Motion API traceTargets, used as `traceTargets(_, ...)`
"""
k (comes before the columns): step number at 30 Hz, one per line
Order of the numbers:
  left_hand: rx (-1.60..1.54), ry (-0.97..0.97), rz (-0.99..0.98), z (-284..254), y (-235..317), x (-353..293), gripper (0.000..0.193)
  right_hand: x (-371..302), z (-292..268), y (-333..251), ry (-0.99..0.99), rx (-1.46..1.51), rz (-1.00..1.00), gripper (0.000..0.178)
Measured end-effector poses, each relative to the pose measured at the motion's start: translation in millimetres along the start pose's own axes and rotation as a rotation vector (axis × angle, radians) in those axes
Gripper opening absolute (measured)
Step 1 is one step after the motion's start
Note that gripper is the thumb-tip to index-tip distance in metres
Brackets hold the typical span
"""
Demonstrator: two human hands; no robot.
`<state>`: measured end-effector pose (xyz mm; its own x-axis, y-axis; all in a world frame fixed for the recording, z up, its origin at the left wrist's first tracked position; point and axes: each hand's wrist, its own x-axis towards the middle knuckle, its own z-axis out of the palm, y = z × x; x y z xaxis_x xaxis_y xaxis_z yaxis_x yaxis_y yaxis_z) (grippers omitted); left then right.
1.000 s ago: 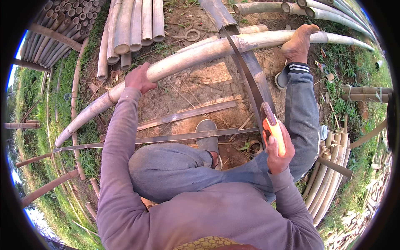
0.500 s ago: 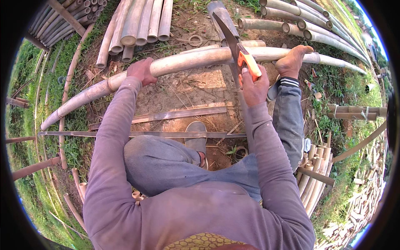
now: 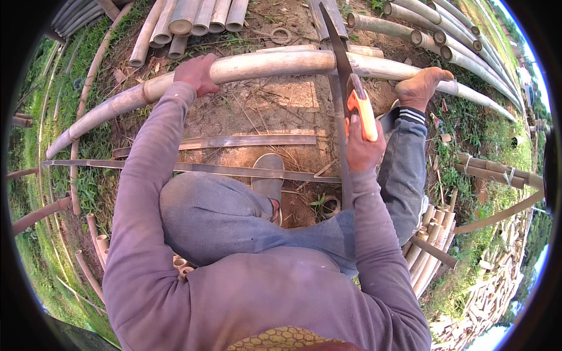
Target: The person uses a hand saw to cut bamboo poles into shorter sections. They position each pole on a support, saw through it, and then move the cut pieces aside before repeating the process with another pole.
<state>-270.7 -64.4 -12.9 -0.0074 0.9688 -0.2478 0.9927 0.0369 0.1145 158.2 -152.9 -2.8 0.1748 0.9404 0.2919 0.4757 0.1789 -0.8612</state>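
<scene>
A long bamboo pole (image 3: 269,65) stretches across in front of me from left to right. My left hand (image 3: 198,75) grips it left of the middle, fingers wrapped over it. In my right hand (image 3: 365,146) is the orange handle of a hand saw (image 3: 339,55). Its dark blade lies across the pole, pointing away from me, right of the middle. Whether the cut goes all the way through cannot be seen. My bare right foot (image 3: 422,89) presses on the pole to the right of the saw.
Cut bamboo poles (image 3: 186,23) lie at the far left, and more poles (image 3: 404,28) at the far right. Flat bamboo strips (image 3: 246,141) cross the ground near my sandalled left foot (image 3: 268,172). A bundle of short bamboo pieces (image 3: 430,248) stands at the right.
My right hand has drawn the saw back toward me, its handle now lower. The left hand keeps its hold on the pole. The whole view has shifted slightly.
</scene>
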Motion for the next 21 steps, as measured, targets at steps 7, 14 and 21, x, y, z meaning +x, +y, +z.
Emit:
traceTargets(7, -0.010, -0.009, 0.010, -21.6, -21.6, -16.2, 0.068, -41.9, -18.1, 5.1, -0.077, 0.385, 0.276, 0.012)
traceTargets(14, -0.015, -0.049, 0.003, -6.2, -26.0, -13.6, 0.070, -119.0, -59.9, -14.8, 0.055, 0.231, 0.257, 0.018)
traceTargets(21, 0.023, -0.014, -0.093, -22.3, -29.6, -36.1, 0.079, 17.1, 52.6, -7.9, -0.022, 0.383, 0.123, 0.013)
